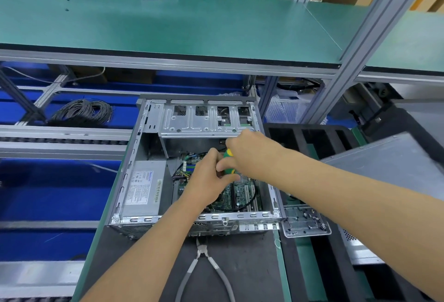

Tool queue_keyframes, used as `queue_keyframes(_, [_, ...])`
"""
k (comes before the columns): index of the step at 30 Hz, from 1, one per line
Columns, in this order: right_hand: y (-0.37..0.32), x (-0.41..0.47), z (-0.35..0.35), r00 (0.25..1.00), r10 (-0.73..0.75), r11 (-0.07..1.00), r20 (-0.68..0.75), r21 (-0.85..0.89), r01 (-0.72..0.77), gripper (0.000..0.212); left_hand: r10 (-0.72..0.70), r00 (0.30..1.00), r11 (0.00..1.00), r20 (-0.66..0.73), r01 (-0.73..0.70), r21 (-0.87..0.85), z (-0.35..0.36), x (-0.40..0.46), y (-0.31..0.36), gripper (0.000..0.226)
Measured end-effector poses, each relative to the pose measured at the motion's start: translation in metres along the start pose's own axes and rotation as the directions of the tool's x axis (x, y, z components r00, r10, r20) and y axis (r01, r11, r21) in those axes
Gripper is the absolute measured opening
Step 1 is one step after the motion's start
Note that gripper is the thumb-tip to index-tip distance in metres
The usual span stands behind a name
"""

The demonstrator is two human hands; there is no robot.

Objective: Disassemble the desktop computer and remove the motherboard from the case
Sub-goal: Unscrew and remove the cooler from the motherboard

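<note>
Green-matted workbench (168,25) fills the view ahead of me, with the open grey metal computer case (149,133) lying on a dark mat nearer in. My right hand (249,155) has its fingers curled round the green-and-yellow screwdriver handle (228,155), held over the case interior. My left hand (209,179) sits just beside it, fingers curled and touching the lower part of that handle; whether it grips firmly I cannot tell. Beneath both hands lies the green motherboard (242,193), still seated in the case, beside the grey power supply box (144,186). Grey-handled cutting pliers (204,265) rest on the mat in front of the case.
</note>
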State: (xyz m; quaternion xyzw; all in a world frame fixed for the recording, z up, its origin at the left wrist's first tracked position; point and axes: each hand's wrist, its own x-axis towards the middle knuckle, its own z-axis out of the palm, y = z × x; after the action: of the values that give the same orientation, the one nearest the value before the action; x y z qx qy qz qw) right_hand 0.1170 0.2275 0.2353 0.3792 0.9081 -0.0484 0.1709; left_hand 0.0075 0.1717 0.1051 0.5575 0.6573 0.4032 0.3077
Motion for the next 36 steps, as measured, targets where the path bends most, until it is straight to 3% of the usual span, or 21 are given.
queue_keyframes(4, [-0.008,-0.001,0.004,0.998,-0.062,0.998,-0.031,0.025,0.063,0.023,0.006,1.0,0.998,-0.023,-0.008,-0.065,-0.001,0.0,0.002,0.04])
queue_keyframes(8, [-0.005,-0.005,0.009,0.979,-0.185,0.982,-0.082,-0.045,0.182,0.032,0.02,0.999,1.0,0.042,-0.02,-0.008,-0.004,-0.003,0.0,0.029])
queue_keyframes(11, [0.0,-0.005,0.011,0.965,-0.237,0.972,-0.111,-0.034,0.234,0.034,0.01,1.0,1.0,0.016,-0.01,0.021,-0.005,-0.004,0.0,0.026])
queue_keyframes(15, [0.008,-0.002,0.004,0.99,-0.116,0.985,-0.076,0.119,0.124,0.041,0.024,1.0,1.0,0.002,-0.024,-0.013,-0.008,-0.003,0.001,0.037])
queue_keyframes(17, [0.004,-0.001,0.003,0.995,-0.054,0.994,-0.087,0.086,0.062,0.045,0.016,1.0,1.0,-0.022,-0.016,-0.003,-0.007,-0.003,0.001,0.045])
queue_keyframes(21, [-0.005,-0.001,0.009,0.988,-0.109,0.992,-0.108,0.056,0.116,0.033,0.025,1.0,0.999,-0.016,-0.026,-0.043,-0.008,-0.002,-0.001,0.041])
queue_keyframes(26, [0.004,-0.006,0.012,0.973,-0.186,0.979,-0.133,0.057,0.195,0.041,0.043,0.994,0.997,0.097,-0.048,0.053,-0.008,-0.004,-0.005,0.029])
queue_keyframes(30, [0.009,-0.007,0.011,0.957,-0.269,0.96,-0.111,0.045,0.275,0.037,0.026,0.999,0.998,0.038,-0.028,0.064,-0.005,-0.005,-0.005,0.033])
queue_keyframes(33, [0.003,-0.005,0.007,0.989,-0.141,0.979,-0.049,0.139,0.147,0.044,0.016,1.0,0.999,0.004,-0.017,0.048,-0.005,-0.005,-0.007,0.04])
queue_keyframes(36, [-0.002,-0.001,0.008,0.998,0.029,0.996,-0.051,0.083,-0.025,0.045,-0.012,1.0,0.998,0.012,0.011,0.062,-0.002,-0.003,-0.008,0.045])
